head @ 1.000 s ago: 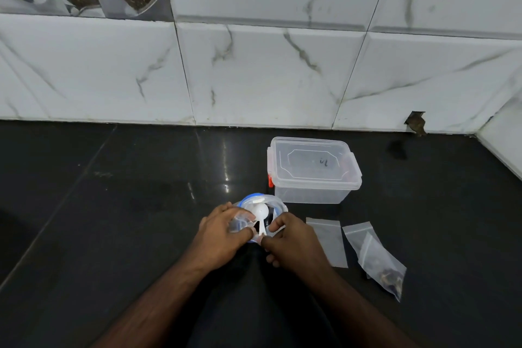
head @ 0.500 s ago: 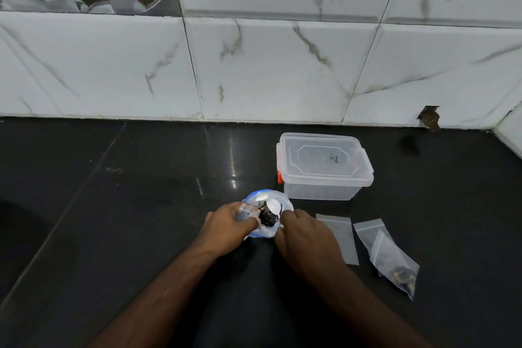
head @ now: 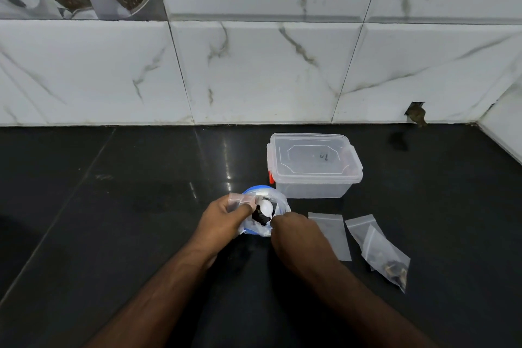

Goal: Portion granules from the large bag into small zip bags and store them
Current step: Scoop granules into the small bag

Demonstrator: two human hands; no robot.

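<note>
The large bag [head: 279, 202], clear plastic with a blue rim, sits open on the black counter with dark granules [head: 258, 216] inside. My left hand [head: 224, 219] pinches a small clear zip bag [head: 240, 200] at the large bag's left edge. My right hand [head: 296, 230] holds the handle of a white plastic spoon [head: 266, 208] whose bowl is down among the granules. An empty small zip bag [head: 332, 234] lies flat to the right. Further right, a filled small zip bag [head: 388, 260] lies on top of another clear zip bag [head: 356, 224].
A clear plastic storage box [head: 313, 167] with its lid on and a red clasp stands just behind the large bag. The marble-tiled wall [head: 254, 70] runs along the back of the counter and turns forward at the far right.
The spoon went from raised above the large bag down into the granules. My right hand shifted a little right; my left hand kept its pinch on the small zip bag.
</note>
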